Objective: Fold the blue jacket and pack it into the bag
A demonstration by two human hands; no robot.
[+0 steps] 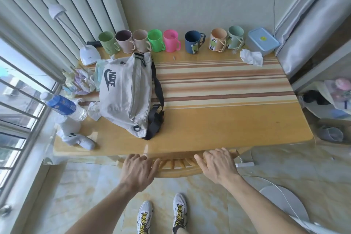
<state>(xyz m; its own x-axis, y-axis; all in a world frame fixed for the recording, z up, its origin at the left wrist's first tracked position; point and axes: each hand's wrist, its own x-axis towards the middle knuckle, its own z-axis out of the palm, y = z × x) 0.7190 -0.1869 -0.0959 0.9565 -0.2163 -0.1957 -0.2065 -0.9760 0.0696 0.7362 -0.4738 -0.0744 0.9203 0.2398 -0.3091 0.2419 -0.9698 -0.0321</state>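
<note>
A light grey Nike bag (125, 95) with black straps lies zipped on the left half of the wooden table (218, 119). No blue jacket is in view. My left hand (139, 169) and my right hand (216, 165) lie side by side on the curved top rail of a wooden chair (176, 167) tucked under the table's near edge. The fingers of both hands curl over the rail's far side. Both hands are well short of the bag.
Several coloured mugs (171, 41) line the table's back edge beside a blue-lidded box (263, 41). A desk lamp (89, 55), crumpled tissues (251, 57), a water bottle (64, 107) and a white controller (79, 139) sit around the bag. A window is at left.
</note>
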